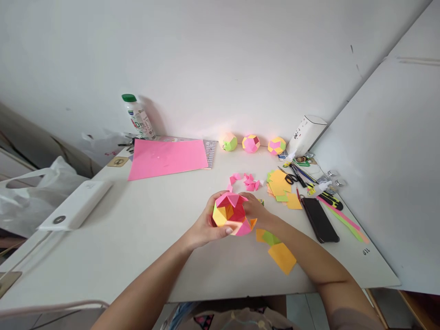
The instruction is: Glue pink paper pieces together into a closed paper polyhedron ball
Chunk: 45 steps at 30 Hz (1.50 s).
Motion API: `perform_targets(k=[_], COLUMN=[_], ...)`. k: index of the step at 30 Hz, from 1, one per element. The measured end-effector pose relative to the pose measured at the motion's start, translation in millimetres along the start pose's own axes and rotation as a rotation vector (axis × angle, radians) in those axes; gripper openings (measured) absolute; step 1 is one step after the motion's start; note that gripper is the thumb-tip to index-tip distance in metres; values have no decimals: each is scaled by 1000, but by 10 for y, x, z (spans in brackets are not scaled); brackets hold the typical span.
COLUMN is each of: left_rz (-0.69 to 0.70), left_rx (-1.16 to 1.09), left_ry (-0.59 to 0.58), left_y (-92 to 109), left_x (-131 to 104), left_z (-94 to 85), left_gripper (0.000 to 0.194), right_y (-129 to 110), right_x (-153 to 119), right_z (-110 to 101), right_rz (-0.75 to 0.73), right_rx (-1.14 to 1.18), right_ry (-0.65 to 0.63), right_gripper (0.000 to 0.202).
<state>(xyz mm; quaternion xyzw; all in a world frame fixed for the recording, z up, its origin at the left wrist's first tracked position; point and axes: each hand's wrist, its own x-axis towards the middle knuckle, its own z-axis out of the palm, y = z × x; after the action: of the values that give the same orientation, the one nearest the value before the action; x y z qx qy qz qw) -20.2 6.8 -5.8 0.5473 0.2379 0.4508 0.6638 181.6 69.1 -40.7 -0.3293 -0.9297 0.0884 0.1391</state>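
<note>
A folded paper ball (237, 228) in pink, yellow and some green has an opening facing up toward me, with pointed flaps around its rim. My left hand (206, 229) is wrapped around its left side, the thumb lying along the lower front. At the ball's far right side is my right hand (253, 207); its fingers are mostly hidden behind the paper, so their grip cannot be made out. Just beyond the ball lie small pink folded paper pieces (252, 182). Orange paper squares (282, 258) rest near my right forearm.
Three finished-looking paper balls (251, 144) stand along the wall. A pink sheet (168, 158) and a bottle (139, 118) are back left. To the right are sticky notes (279, 183), scissors (291, 178), a black phone (319, 220) and glue bottles (319, 188). A white power strip (77, 206) lies left.
</note>
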Motion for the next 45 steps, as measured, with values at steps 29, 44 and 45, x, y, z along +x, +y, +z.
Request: perform_targets(k=[29, 44, 45], left_rz=[-47, -217, -220], left_rx=[-100, -209, -202], left_ry=[-55, -498, -508], left_y=[-129, -36, -40], left_x=[-9, -70, -69], left_z=[-5, 5, 2], left_gripper=[76, 96, 96], right_y=[-306, -311, -311], right_x=[-133, -114, -111], right_z=[-907, -700, -693], right_rz=[514, 536, 537], right_rx=[1314, 1082, 1086], right_ry=[419, -9, -5], right_gripper=[21, 27, 28])
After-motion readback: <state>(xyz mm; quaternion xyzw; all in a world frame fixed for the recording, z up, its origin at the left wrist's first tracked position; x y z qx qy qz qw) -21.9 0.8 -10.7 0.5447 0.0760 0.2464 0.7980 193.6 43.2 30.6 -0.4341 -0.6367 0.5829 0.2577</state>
